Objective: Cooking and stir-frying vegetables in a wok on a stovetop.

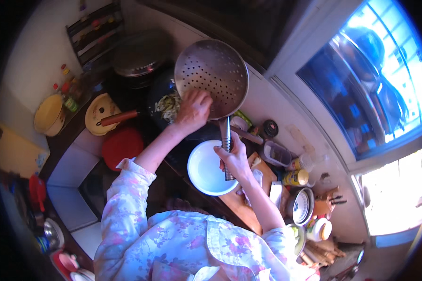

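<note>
My right hand [235, 158] is closed around the ribbed metal handle of a large perforated strainer ladle [214, 66]. The bowl of the ladle is tilted, its holed inner face showing. My left hand [194, 110] reaches to the bowl's lower left edge, with bent fingers against the inside; whether they pinch anything cannot be told. Pale and greenish shredded food [167, 107] lies in a dark wok [158, 84], just left of the ladle and partly hidden by it. Below the handle is a white basin [202, 172], with no food visible in it.
A wooden cutting board [239, 207] with a cleaver [275, 194] lies at right, near jars and a knife block [323, 205]. At left are a red-handled lid [102, 117], a red round object [123, 148], bottles [68, 95] and a yellow basin [50, 115]. A lidded pot [137, 66] stands behind.
</note>
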The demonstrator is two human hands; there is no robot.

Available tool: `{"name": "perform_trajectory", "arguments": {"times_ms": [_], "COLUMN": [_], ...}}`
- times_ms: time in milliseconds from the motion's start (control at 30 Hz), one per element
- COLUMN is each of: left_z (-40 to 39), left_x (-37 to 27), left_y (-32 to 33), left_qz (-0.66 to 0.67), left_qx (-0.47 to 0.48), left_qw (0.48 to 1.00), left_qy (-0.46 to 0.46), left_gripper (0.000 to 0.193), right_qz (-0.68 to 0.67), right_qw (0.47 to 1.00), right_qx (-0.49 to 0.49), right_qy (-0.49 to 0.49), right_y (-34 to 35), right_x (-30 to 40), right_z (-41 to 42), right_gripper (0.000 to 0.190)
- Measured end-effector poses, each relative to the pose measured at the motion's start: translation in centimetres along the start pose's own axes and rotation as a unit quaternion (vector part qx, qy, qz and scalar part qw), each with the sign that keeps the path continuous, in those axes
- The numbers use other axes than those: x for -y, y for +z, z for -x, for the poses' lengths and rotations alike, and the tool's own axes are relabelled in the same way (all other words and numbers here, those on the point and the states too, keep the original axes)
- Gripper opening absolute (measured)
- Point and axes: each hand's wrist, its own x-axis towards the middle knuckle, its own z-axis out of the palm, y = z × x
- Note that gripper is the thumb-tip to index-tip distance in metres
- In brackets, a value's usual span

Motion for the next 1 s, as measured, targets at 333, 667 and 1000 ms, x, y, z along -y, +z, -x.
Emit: {"name": "perform_trajectory", "arguments": {"times_ms": [333, 667, 1000], "left_z": [1.6, 22.6, 23.1], "left_x": [4.0, -6.8, -11.2], "left_y": [-0.8, -4.1, -2.5], "left_qz": [-0.176, 0.378, 0.498], "left_qx": [0.129, 0.135, 0.250], "left_qw": [0.976, 0.596, 0.458], "left_qy": [-0.027, -0.696, -0.693], "left_gripper": [0.018, 0.024, 0.029], "right_qz": [0.206, -0.089, -0.301], "right_qw": [0.969, 0.973, 0.881], "right_qx": [-0.135, 0.069, 0.145], "right_qy": [-0.002, 0.202, 0.335], "right_y": [-6.8, -9.9, -12.0], "right_x": [-3.9, -6.4, -12.9], "right_z": [5.5, 16.7, 13.7], "right_gripper": [0.061, 0.047, 0.033]}}
